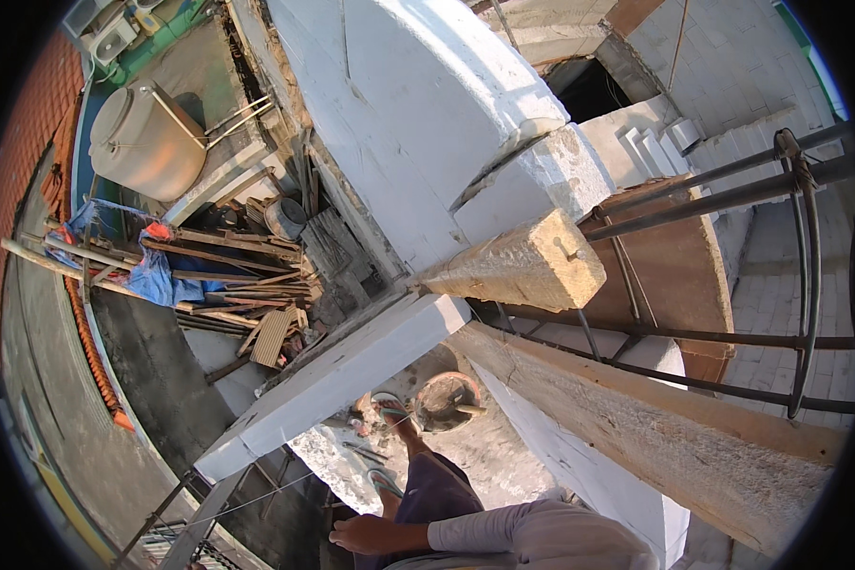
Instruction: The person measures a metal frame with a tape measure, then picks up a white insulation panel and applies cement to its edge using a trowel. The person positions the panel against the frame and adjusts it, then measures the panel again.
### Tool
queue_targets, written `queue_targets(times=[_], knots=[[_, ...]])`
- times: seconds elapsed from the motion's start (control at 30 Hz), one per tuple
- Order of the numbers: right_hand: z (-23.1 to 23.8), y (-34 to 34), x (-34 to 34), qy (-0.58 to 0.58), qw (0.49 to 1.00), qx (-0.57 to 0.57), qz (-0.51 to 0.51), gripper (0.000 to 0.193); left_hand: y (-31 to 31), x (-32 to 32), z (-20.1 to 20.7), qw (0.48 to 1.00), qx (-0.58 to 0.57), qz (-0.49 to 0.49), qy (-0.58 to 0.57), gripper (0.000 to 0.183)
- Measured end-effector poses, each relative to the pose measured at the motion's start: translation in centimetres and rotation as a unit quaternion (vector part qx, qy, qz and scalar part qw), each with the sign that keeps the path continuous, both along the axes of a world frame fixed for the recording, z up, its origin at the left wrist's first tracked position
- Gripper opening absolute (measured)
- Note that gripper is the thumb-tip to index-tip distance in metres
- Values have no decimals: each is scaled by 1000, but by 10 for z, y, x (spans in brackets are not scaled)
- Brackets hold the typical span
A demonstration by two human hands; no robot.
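Rough long plank [636,418], right of centre: judged stiff and heavy; splinters likely; grip both long edges.

White ledge [337,380]: runs from beside the square-ended timber [518,266] toward the lower left, beyond and left of the visible hand, apart from it. Judged rigid, weighty and liable to chip at the corners; its surface looks dry, possibly dusty. Support would best be taken under both long sides. Whether it is fixed or loose cannot be determined.

Round tub [458,382]: stands past the ledge, near the sandalled feet. Judged lighter than the ledge, heavier if filled; opposite sides of the rim offer the soundest hold.

Right hand [356,534], side judged from the forearm's entry: lies before the dark trousers [442,494], touching no ledge or tub. Its fingers appear bent; whether they close on anything cannot be told. The left hand is out of view.

Thin cord [256,496]: judged light and limp; its ends are hard to trace.

Obscured: tub contents, indistinct; the plank's far end, lost near the dark rim; the palm, hidden.
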State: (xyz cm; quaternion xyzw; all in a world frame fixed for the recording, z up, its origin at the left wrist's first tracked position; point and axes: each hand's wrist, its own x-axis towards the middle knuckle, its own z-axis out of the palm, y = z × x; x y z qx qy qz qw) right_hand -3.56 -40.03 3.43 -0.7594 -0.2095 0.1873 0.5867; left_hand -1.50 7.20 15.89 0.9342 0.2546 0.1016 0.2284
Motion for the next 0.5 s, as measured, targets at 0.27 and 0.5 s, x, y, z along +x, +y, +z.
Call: queue_targets(times=[0.27, 0.5], knots=[[-50, -26, -40, -1, 995, -103, 10, 12, -91, 51, 38, 991, 104, 38, 80, 56], [-62, -57, -47, 63, 978, -177, 85, 11, -85, 54, 28, 986, -138, 73, -50, 56]])
